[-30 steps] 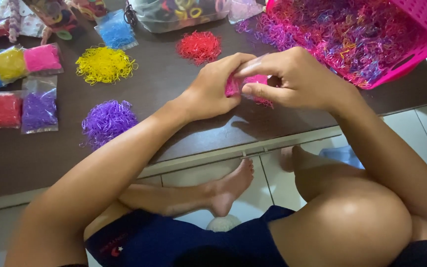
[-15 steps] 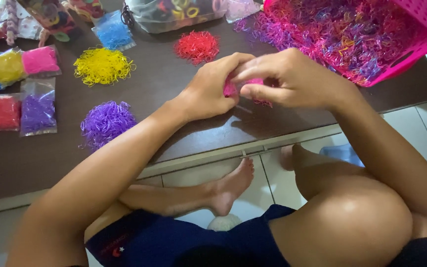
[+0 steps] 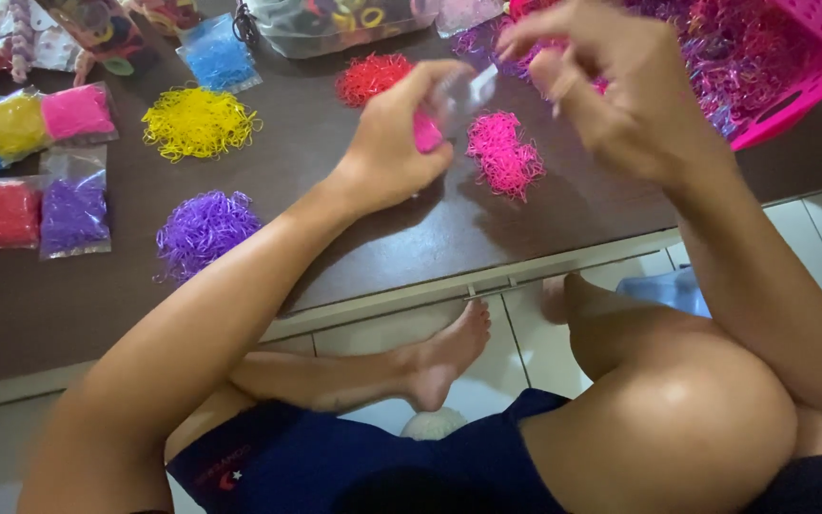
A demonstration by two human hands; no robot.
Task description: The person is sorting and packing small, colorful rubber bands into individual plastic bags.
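From the head camera, looking down, the person is sitting at a dark brown table (image 3: pixel 354 247) and both hands are lifted up over it. The left hand (image 3: pixel 392 143) is pinching a small clear bag (image 3: pixel 449 105) that has some pink bands inside at the bottom. The right hand (image 3: pixel 611 86) is up beside the top of the bag with its fingers curled, but it is too blurry to tell if it is gripping anything. It looks like the bag is being filled with pink bands, and it seems only partly full. The next move probably needs the bag's mouth held open and a pinch of bands picked from the pink pile (image 3: pixel 504 154), which is lying on the table just under the hands. The bag is thin, see-through and floppy. Nearby are a red pile (image 3: pixel 371 76), a yellow pile (image 3: pixel 200 122), a purple pile (image 3: pixel 204 230) and a pink basket (image 3: pixel 801 86) full of mixed bands.
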